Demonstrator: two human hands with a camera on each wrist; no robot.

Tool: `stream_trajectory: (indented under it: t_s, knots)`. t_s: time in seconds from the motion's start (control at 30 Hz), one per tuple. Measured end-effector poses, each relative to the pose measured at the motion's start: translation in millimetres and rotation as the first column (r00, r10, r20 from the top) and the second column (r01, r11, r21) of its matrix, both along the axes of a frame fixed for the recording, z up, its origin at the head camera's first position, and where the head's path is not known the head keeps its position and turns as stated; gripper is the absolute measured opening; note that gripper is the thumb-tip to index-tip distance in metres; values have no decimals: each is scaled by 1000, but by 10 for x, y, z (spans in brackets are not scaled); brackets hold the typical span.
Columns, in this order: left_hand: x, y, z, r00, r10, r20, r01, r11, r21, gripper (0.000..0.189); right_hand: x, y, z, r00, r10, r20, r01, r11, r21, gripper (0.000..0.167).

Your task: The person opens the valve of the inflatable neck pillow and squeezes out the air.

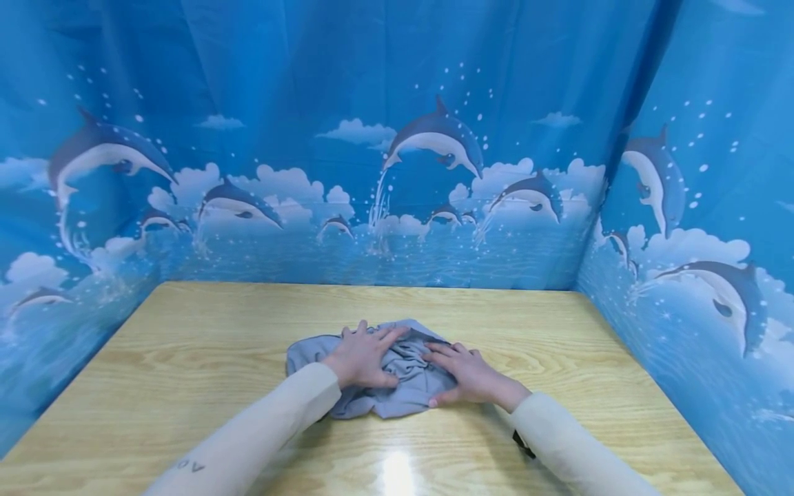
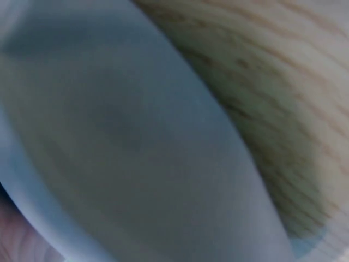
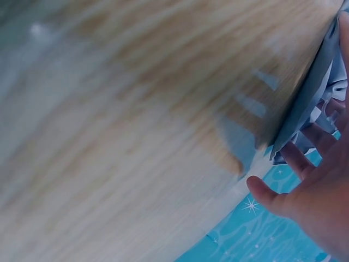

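Observation:
A crumpled grey cloth [image 1: 412, 394] lies in loose folds on the wooden table in the head view. My left hand [image 1: 362, 358] rests on its left and middle part, fingers spread over the wrinkles. At the cloth's right side my right hand [image 1: 466, 375] touches it with spread fingers, the thumb near the front edge. The right wrist view catches my right hand [image 3: 322, 196] from the side, beside the bunched cloth [image 3: 311, 90]. A pale sleeve [image 2: 136, 142] fills most of the left wrist view and hides the left hand's fingers.
The light wood-grain table [image 1: 205, 344] reaches back to a blue curtain [image 1: 298, 138] printed with dolphins and clouds. Another curtain panel [image 1: 701, 255] runs along the right edge. Light glares off the tabletop near the front.

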State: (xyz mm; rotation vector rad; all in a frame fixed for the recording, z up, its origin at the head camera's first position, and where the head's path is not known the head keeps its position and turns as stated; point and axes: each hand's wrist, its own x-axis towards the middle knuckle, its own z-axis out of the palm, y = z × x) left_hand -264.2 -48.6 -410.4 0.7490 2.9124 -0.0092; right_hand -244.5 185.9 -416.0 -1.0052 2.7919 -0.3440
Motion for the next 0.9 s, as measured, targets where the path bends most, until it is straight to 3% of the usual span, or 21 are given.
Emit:
stream_trajectory:
  t_s: [0.37, 0.6, 0.9]
  knots:
    - [-11, -5, -10, 1000, 1, 17, -2, 1000, 29, 89, 21, 17, -4, 999, -4, -32, 2, 999, -55, 86]
    - [-19, 16, -20, 1000, 8, 5, -8, 1000, -8, 81, 18, 12, -11, 994, -25, -105, 16, 996, -88, 94]
    - [-11, 38, -11, 1000, 4, -4, -4, 999, -39, 80, -7, 20, -16, 997, -55, -55, 50, 995, -81, 98]
